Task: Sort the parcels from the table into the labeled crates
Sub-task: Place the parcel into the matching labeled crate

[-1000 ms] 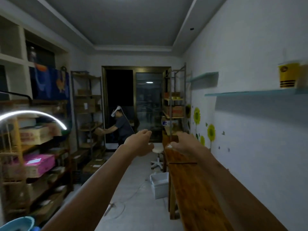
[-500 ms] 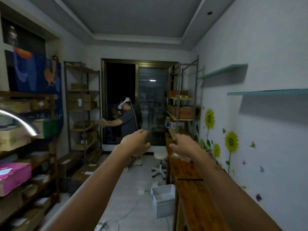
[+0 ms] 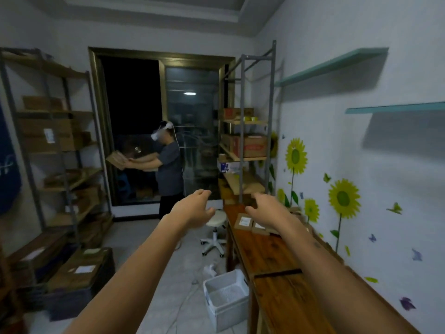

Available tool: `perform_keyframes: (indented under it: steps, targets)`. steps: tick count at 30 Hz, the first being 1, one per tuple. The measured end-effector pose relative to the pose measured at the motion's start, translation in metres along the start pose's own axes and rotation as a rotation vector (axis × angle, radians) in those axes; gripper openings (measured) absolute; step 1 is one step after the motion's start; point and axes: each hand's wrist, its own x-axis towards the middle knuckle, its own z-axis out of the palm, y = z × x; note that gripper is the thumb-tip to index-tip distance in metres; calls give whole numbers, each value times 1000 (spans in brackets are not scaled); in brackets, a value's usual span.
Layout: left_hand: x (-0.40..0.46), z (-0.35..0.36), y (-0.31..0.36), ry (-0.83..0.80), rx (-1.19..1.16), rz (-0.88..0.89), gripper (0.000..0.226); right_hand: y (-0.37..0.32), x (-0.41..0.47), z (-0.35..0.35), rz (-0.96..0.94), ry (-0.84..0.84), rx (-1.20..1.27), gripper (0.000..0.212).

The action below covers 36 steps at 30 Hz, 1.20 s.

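Observation:
Both my arms stretch forward, empty. My left hand [image 3: 193,209] hangs over the floor with loosely curled fingers, left of the long wooden table [image 3: 272,251]. My right hand [image 3: 267,209] hovers over the table's far part, fingers relaxed, just above and beside small brown parcels with white labels [image 3: 243,221] lying on the wood. More parcels lie behind my right wrist, partly hidden. A white plastic crate [image 3: 225,298] stands on the floor against the table's left side.
Another person in a headset [image 3: 168,162] holds a cardboard box by the dark doorway. A white stool [image 3: 215,231] stands at the table's far left. Metal shelves with boxes line the left wall [image 3: 55,150] and the far right [image 3: 245,145]. Dark crates with boxes [image 3: 79,273] sit on the floor at left.
The view has moved forward and tilted down; the table and its parcels are closer. Both hands have opened a little and stay held out in front.

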Motion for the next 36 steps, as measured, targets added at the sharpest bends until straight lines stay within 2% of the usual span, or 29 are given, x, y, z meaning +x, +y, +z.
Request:
perform_keyframes:
  steps: [10, 14, 20, 25, 28, 31, 36]
  targets:
    - [251, 65, -60, -43, 19, 8, 61, 87, 259, 70, 86, 34, 109, 60]
    - [344, 96, -73, -61, 40, 5, 61, 112, 334, 94, 87, -14, 138, 59]
    - [482, 188, -66, -163, -44, 121, 57, 200, 414, 136, 291, -23, 142, 43]
    - [592, 269, -72, -276, -81, 228, 62, 270, 474, 177, 497, -23, 99, 49]
    - [664, 311, -71, -378, -75, 325, 64, 317, 517, 208, 638, -1, 166, 48]
    - [715, 344, -63, -438, -124, 369, 61, 317, 544, 213, 721, 45, 204, 51]
    - [770, 411, -57, -569, -170, 408, 57, 327, 594, 247, 877, 19, 198, 44]
